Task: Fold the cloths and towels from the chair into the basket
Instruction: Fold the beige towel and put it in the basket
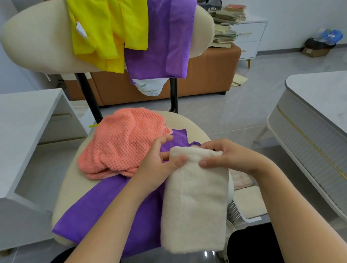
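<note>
The left hand [160, 164] and right hand [229, 156] pinch the top fold of the cream towel [195, 201] at the front right edge of the chair seat [70, 188]. Better to keep its edges aligned before lowering it into the basket [233, 211].

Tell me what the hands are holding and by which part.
Both hold the cream towel by its top edge: the left hand pinches the left end, the right hand grips the right end. The rest hangs down.

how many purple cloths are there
2. One ribbed purple cloth hangs over the cream chair backrest; one flat purple cloth lies spread on the seat. Others may hide under the coral waffle towel.
</note>
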